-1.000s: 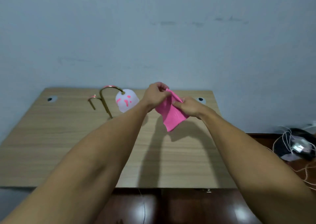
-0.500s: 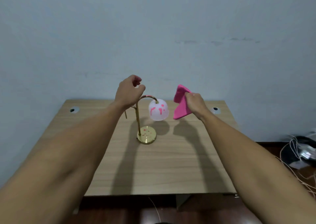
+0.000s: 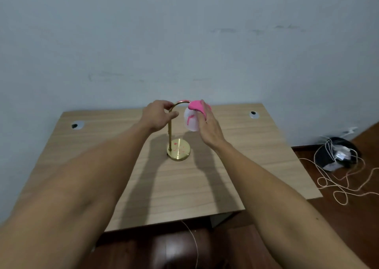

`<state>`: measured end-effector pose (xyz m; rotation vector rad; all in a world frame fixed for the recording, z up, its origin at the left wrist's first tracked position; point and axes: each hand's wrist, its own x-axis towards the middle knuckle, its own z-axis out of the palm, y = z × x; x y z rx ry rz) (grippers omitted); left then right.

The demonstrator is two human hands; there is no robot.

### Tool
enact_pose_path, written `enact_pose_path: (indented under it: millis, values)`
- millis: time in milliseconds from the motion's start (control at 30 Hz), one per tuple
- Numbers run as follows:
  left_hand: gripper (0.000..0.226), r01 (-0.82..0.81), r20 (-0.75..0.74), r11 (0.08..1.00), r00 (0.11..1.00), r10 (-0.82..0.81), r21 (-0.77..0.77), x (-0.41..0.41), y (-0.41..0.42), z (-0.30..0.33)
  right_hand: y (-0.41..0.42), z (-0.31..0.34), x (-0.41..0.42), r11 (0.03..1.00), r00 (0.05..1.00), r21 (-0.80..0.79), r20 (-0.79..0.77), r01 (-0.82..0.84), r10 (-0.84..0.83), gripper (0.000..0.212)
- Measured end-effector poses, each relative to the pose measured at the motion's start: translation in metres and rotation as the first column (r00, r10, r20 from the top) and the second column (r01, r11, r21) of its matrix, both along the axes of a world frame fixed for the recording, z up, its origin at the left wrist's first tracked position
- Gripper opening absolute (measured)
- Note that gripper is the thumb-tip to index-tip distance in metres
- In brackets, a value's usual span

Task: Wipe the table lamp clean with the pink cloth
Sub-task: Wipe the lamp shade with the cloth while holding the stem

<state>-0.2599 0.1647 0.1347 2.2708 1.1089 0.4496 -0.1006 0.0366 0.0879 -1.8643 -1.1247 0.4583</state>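
The brass-stemmed table lamp with a pink-spattered white shade point(image 3: 191, 119) is standing on the wooden table point(image 3: 235, 156), the left hand point(image 3: 156, 115) gripping its arched stem, the right hand point(image 3: 209, 128) pressing the pink cloth point(image 3: 198, 106) onto the shade's top.

Bare table point(image 3: 184, 190) all around the lamp point(image 3: 178, 145); only the wall point(image 3: 184, 53) behind looks tight, I think.

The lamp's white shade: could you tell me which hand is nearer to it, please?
Right. The right hand presses the pink cloth onto the white shade, touching it. The left hand grips the lamp's curved brass stem, beside the shade but apart from it.
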Motion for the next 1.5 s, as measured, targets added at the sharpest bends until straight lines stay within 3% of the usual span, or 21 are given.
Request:
enact_pose_path:
  millis: [100, 200, 367, 533, 700, 767, 1000, 1233, 1400, 1500]
  values:
    - [0.025, -0.023, 0.072, 1.000, 0.997, 0.024, -0.018, 0.007, 0.005, -0.005, 0.000, -0.025, -0.011, 0.997, 0.986, -0.078, 0.164, -0.008, 0.021, 0.060]
    - [0.017, 0.004, 0.105, 1.000, 0.994, -0.005, 0.016, 0.010, 0.006, -0.011, -0.007, -0.046, -0.019, 1.000, 0.972, -0.030, 0.236, -0.001, 0.008, 0.062]
    - [0.018, 0.053, 0.090, 0.996, 0.994, -0.059, 0.076, 0.010, 0.010, -0.015, -0.012, -0.065, -0.033, 0.996, 0.983, 0.082, 0.177, 0.039, -0.053, 0.063]
    - [0.017, 0.070, 0.062, 0.993, 0.995, -0.077, 0.099, 0.008, 0.009, -0.014, 0.021, -0.042, -0.028, 0.970, 0.974, 0.095, -0.075, 0.222, -0.215, 0.060]
    - [0.016, 0.086, 0.057, 0.992, 0.994, -0.092, 0.092, 0.008, 0.011, -0.010, 0.007, -0.062, -0.043, 0.984, 0.968, 0.111, 0.193, 0.141, -0.160, 0.061]
    - [0.015, 0.089, 0.070, 0.993, 0.993, -0.094, 0.078, 0.008, 0.011, -0.010, -0.005, -0.078, -0.053, 0.983, 0.964, 0.141, 0.223, 0.118, -0.148, 0.062]
    - [0.016, 0.102, 0.075, 0.994, 0.992, -0.104, 0.027, 0.009, 0.016, -0.010, 0.036, -0.042, -0.033, 0.935, 0.939, 0.109, -0.108, 0.336, -0.325, 0.058]
    - [0.018, 0.099, 0.082, 0.995, 0.991, -0.101, 0.025, 0.009, 0.017, -0.012, 0.008, -0.075, -0.062, 0.971, 0.948, 0.123, 0.225, 0.203, -0.227, 0.061]
    - [0.017, 0.101, 0.081, 0.995, 0.992, -0.101, 0.008, 0.011, 0.018, -0.012, 0.015, -0.064, -0.051, 0.934, 0.956, 0.204, -0.057, 0.292, -0.287, 0.057]
    - [0.016, 0.097, 0.074, 0.995, 0.992, -0.098, 0.007, 0.011, 0.019, -0.011, 0.037, -0.039, -0.033, 0.922, 0.930, 0.154, -0.160, 0.356, -0.332, 0.054]
